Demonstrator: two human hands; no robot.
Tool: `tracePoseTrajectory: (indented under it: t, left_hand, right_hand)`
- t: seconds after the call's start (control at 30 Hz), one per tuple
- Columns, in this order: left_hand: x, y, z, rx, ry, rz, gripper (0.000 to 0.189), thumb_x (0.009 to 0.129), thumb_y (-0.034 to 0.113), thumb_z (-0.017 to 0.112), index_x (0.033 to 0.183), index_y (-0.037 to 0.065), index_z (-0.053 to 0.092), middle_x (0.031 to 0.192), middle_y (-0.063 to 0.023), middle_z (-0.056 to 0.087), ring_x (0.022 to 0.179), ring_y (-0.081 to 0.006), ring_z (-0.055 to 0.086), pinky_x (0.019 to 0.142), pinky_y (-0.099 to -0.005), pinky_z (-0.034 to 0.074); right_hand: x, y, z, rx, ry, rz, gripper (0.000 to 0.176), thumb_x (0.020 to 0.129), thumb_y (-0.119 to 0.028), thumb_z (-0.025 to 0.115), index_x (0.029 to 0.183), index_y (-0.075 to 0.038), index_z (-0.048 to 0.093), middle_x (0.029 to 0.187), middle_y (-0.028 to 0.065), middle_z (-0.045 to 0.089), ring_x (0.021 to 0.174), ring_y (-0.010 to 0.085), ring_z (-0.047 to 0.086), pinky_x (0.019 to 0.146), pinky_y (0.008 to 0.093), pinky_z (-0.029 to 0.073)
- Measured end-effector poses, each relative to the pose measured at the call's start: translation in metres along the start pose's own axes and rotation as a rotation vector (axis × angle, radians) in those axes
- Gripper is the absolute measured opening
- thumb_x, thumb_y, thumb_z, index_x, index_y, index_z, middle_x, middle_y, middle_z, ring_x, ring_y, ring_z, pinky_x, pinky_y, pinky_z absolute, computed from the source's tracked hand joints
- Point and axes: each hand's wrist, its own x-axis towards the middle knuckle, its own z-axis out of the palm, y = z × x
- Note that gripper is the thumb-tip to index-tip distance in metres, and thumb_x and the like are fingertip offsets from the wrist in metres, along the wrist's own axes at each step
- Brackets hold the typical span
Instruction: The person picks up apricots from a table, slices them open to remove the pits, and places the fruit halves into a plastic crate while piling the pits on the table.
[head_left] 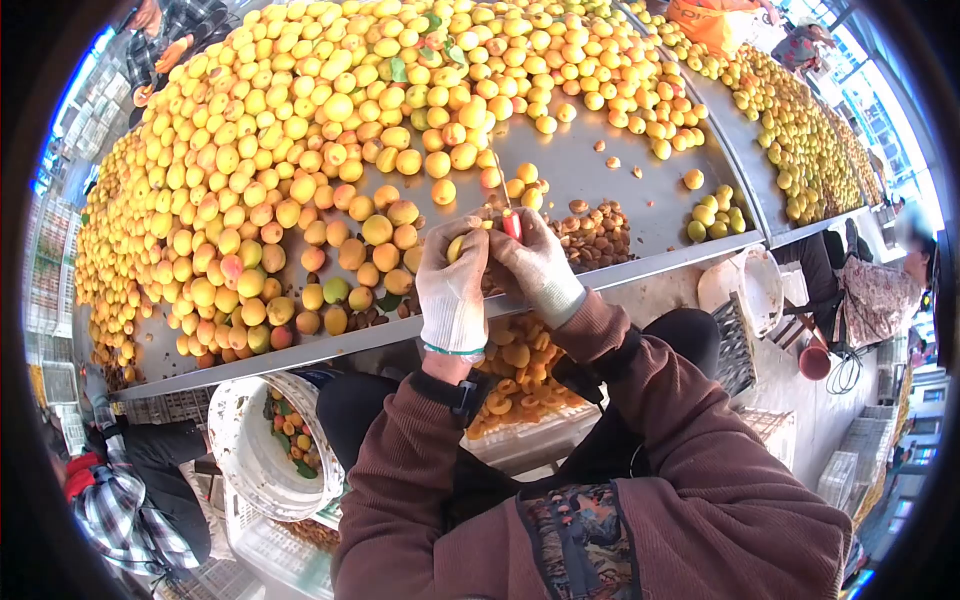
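My left hand, in a white glove, is closed around a yellow apricot, part of which shows between the fingers. Touching it on the right, my right hand, also gloved, grips a knife with a red handle; its thin blade points up and away. Both hands are above the near edge of a metal table heaped with apricots. A pile of brown pits lies just right of my right hand. Below the hands, a crate holds split apricots.
A white bucket with some fruit and leaves stands at lower left. Another white bucket is at right, beside a dark crate. Co-workers sit at far left and far right; another person's hand is at upper left.
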Motion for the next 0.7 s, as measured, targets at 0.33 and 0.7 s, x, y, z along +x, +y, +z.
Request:
tracePoseTrajectory:
  t: [0.33,0.7]
  left_hand:
    - [0.001,-0.024,-0.001,0.387,-0.006,0.324,0.020,0.090,-0.004,0.059,0.110,0.001,0.061,0.103,-0.0046,0.060,0.087,-0.0107,0.057,0.077,-0.0238,0.049]
    - [0.023,-0.002,-0.016,-0.060,0.265,-0.146,0.022,0.096,0.022,0.060,0.110,0.006,0.057,0.079,-0.0009,0.058,0.060,-0.0093,0.054,0.047,-0.0243,0.042]
  right_hand:
    - [0.005,0.026,-0.007,-0.368,0.190,-0.111,0.022,0.079,-0.003,0.060,0.100,-0.002,0.051,0.087,0.0042,0.058,0.077,0.0110,0.055,0.068,0.0270,0.049]
    - [-0.015,-0.019,0.007,-0.268,-0.006,0.060,0.017,0.081,0.004,0.053,0.096,-0.002,0.056,0.086,0.0028,0.059,0.078,0.0103,0.057,0.071,0.0259,0.050]
